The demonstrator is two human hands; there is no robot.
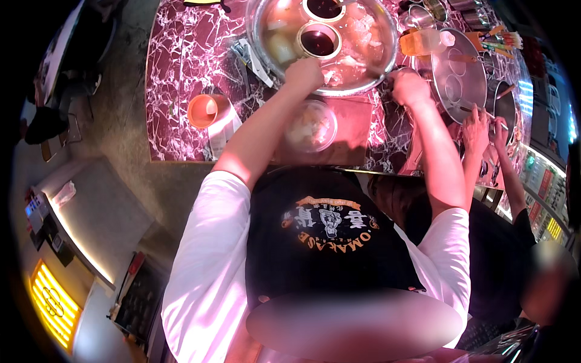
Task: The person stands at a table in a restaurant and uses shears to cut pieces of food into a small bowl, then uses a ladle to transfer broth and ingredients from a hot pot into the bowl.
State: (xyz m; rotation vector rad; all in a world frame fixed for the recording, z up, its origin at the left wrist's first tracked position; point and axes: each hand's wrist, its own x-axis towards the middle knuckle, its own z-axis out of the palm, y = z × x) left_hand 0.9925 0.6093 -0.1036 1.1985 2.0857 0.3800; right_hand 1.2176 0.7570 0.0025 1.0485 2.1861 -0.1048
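A wide metal pot (394, 45) of broth with chunks of food stands before me. Two round cups of dark liquid, a nearer cup (319, 41) and a farther cup (324, 8), sit inside it. My left hand (305, 75) is curled at the pot's near rim, against the nearer cup; its fingertips are hidden. Beyond the pot's right rim, my right hand (411, 86) is closed around what looks like the handle of a thin utensil (358, 66) reaching into the broth. Between my forearms, a clear bowl of pale food (311, 126) rests on a brown mat (354, 131).
An orange cup (202, 111) and metal tongs (252, 61) are at left on the marble-patterned table (172, 90). At right stand a squeeze bottle (426, 41), a large metal pan (458, 77) and a bundle of chopsticks (501, 41). Another person's hand (475, 127) reaches near the pan.
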